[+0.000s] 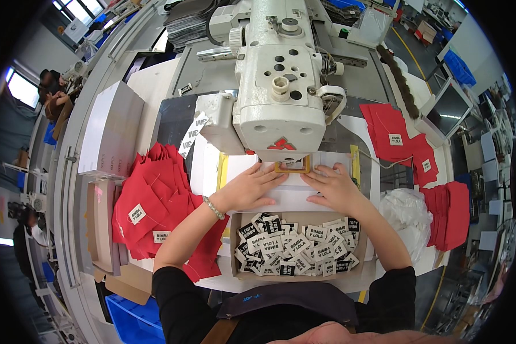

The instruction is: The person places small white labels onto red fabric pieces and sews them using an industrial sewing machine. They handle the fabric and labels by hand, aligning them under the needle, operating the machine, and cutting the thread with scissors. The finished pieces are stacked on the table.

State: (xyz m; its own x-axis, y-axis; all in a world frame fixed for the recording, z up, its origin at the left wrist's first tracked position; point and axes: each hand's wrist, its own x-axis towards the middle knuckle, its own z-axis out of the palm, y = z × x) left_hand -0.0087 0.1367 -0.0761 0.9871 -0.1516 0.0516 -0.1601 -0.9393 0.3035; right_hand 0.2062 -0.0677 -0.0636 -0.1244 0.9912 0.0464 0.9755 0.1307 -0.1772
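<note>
Under the head of a big white sewing machine (281,123), a small orange-yellow clamp frame (305,167) sits on a pale work plate (289,200). My left hand (251,187) lies flat on the plate left of the frame, its fingers stretched toward it. On the other side my right hand (333,186) rests the same way, fingertips beside the frame. Neither hand appears to hold anything. What lies inside the frame is hard to make out. Just below my hands, a shallow cardboard box (300,276) holds many small black and white cloth labels (297,243).
Red fabric pieces with sewn labels (155,198) pile up at left, beside a tall white box (110,132). More red pieces lie at right, labelled ones (384,135) and a folded stack (450,215), near a crumpled clear plastic bag (406,218). A blue crate (133,321) stands lower left.
</note>
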